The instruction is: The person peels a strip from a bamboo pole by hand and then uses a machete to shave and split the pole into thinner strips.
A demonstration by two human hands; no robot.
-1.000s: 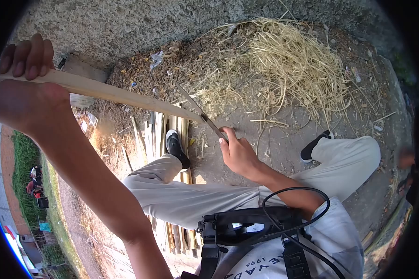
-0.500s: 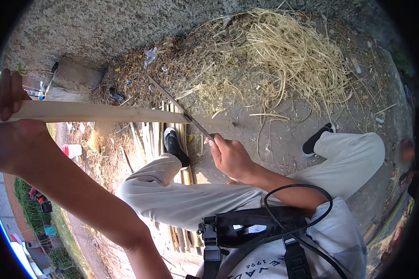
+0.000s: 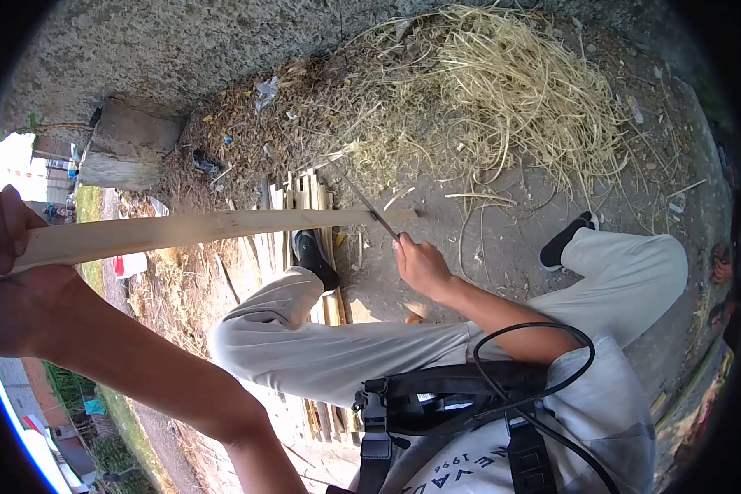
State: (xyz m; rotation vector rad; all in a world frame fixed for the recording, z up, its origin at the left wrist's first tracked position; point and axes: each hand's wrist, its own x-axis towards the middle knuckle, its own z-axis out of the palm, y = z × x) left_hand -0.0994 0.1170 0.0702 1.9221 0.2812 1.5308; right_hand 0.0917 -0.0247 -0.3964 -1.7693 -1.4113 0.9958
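The left hand (image 3: 8,247) is gripping one end of a long wooden slat (image 3: 198,230), fingers curled over its top edge at the far left of the view, and is holding it out so that it is running almost level across the scene, its far tip reaching a point just above the right hand (image 3: 420,265). The right hand is closing around the handle of a knife (image 3: 362,202), whose thin blade is slanting up and to the left and is crossing the slat near its tip; the blade seems to be touching the wood there, though the exact contact is hard to make out. The person is sitting on the ground with both legs in pale trousers spread apart, and the left black shoe (image 3: 311,257) is resting on a stack of flat wooden slats (image 3: 309,193) lying under the raised slat. The right shoe (image 3: 564,239) is planted on bare dirt well off to the right. Beyond the knife, a big tangled pile of straw-coloured shavings (image 3: 502,90) is covering the ground by a rough concrete wall (image 3: 181,41), and a stone block (image 3: 123,152) is standing at the left.
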